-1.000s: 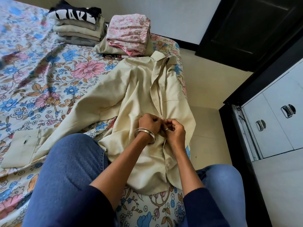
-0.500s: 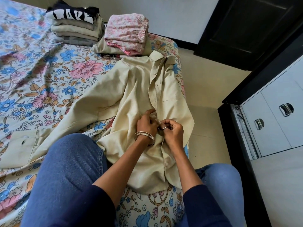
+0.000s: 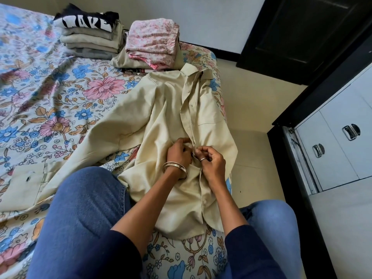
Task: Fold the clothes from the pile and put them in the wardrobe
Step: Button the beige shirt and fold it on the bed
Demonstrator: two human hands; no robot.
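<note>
Both your hands meet at the placket of the cream shirt (image 3: 161, 121), spread front-up on the floral bed (image 3: 50, 101): left hand (image 3: 178, 153) and right hand (image 3: 211, 162) each pinch a front edge, seemingly fastening a button. Folding hasn't started. Next, smooth it flat, then join the folded stacks (image 3: 90, 39) beyond its collar.

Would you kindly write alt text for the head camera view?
Both hands, the left hand and right hand, pinch the button placket of a cream shirt spread on a floral bedsheet. Two stacks of folded clothes sit at the far edge.
</note>
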